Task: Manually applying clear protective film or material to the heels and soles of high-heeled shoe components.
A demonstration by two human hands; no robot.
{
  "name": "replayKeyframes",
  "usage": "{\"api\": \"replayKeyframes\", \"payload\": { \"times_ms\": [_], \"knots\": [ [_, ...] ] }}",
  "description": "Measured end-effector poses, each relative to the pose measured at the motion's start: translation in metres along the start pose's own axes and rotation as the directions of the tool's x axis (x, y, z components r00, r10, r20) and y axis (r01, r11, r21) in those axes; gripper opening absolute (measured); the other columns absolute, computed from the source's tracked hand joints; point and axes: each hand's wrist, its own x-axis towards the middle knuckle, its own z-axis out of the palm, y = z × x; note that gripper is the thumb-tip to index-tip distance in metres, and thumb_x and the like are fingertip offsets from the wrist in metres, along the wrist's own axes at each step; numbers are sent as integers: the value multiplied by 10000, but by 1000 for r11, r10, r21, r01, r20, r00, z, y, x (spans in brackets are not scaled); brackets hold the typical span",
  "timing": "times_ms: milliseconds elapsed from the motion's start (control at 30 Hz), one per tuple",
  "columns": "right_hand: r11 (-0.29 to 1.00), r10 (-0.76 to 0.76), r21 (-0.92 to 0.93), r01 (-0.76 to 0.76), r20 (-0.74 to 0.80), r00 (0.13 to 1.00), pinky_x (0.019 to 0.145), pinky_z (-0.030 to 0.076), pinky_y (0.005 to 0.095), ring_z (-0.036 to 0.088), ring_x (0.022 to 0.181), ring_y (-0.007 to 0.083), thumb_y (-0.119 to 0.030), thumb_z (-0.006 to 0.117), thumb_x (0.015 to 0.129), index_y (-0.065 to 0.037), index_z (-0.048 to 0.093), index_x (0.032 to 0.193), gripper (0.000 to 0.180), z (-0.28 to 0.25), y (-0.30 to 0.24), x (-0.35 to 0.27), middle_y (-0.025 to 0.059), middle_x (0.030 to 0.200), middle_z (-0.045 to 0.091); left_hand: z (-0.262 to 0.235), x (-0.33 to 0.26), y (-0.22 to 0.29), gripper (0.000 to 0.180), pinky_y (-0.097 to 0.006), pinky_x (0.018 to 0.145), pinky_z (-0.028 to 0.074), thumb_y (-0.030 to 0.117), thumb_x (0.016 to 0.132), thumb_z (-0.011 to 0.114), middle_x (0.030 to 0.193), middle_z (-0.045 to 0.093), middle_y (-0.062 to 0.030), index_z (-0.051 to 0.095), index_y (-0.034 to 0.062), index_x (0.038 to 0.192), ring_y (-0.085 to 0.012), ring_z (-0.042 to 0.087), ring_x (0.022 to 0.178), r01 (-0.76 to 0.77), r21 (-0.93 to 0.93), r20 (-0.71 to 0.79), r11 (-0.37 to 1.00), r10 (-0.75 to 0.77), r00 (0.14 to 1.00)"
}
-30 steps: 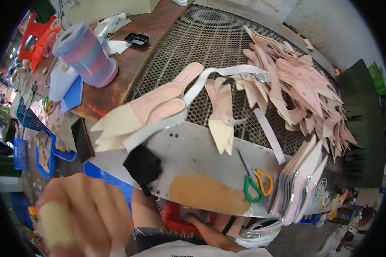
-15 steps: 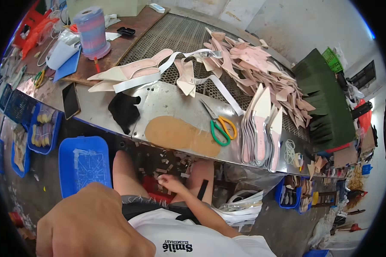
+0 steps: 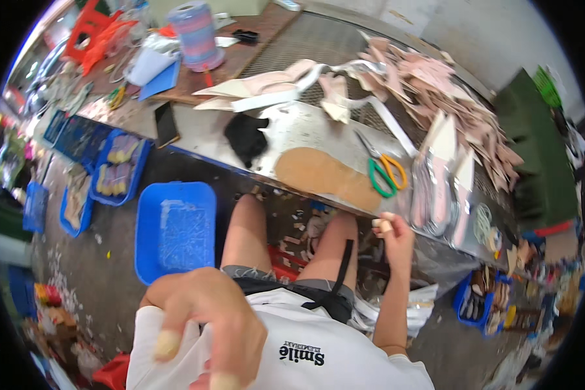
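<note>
While right hand (image 3: 391,229) has risen to bench edge (image 3: 344,203) | fingers clamped on small pale piece (image 3: 385,225) | left hand (image 3: 205,318) fingers apart.

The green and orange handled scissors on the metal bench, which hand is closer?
Right. The right hand is just below the scissors at the bench edge; the left hand is far lower left.

Left hand (image 3: 205,318): raised close under the camera, against the white shirt (image 3: 318,351), back upward, fingers curled downward, taped fingertips (image 3: 166,343) showing. Right hand (image 3: 393,234): extended forward beyond the shirt, forearm straight, fingers loosely closed.
</note>
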Motion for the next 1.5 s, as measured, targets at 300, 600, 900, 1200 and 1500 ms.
{"api": "replayKeyframes", "payload": {
  "times_ms": [300, 600, 900, 1200, 1500],
  "knots": [
    [969, -222, -26, 246, 347, 911, 627, 471, 250, 588, 708, 99, -140, 627, 854, 16, 590, 1077, 275, 228, -52, 85, 65, 839, 645, 56, -38, 95, 400, -360, 569, 453, 294, 919, 544, 855, 582, -148, 516, -41, 1136, -292, 571, 701, -132, 342, 1, 930, 140, 990],
    [940, -277, -110, 323, 309, 910, 564, 431, 289, 527, 601, 130, -198, 704, 781, 9, 613, 1018, 327, 354, -40, 176, 37, 700, 591, 98, -179, 132, 319, -335, 676, 501, 243, 762, 745, 931, 621, -117, 610, -11, 900, -221, 603, 786, 617, 547, -837, 565, 380, 394],
    [990, -101, 119, 69, 290, 952, 469, 357, 178, 468, 544, 28, -60, 641, 841, -32, 632, 1013, 175, 265, -45, 151, -37, 712, 555, 61, -425, 212, 676, -336, 600, 482, 202, 620, 840, 754, 591, -90, 518, 24, 1186, -211, 605, 651, 932, -242, -5, 269, 960, -279],
    [988, -66, 157, -7, 458, 886, 493, 363, 186, 471, 553, 25, -107, 658, 821, -33, 634, 990, 186, 237, -37, 177, -44, 694, 548, -3, -335, 194, 267, -275, 579, 445, 117, 758, 716, 655, 570, -28, 624, 50, 999, -102, 523, 594, 986, -156, -185, 59, 979, -88],
    [990, -140, 80, 118, 692, 708, 545, 395, 178, 494, 629, 17, -88, 652, 812, -60, 619, 959, 153, 220, -85, 151, -62, 766, 564, -45, -237, 96, 219, -185, 565, 416, 165, 871, 614, 883, 613, -1, 633, 41, 1050, -43, 530, 683, 718, 360, -768, 596, 626, -134]
  ]
}}
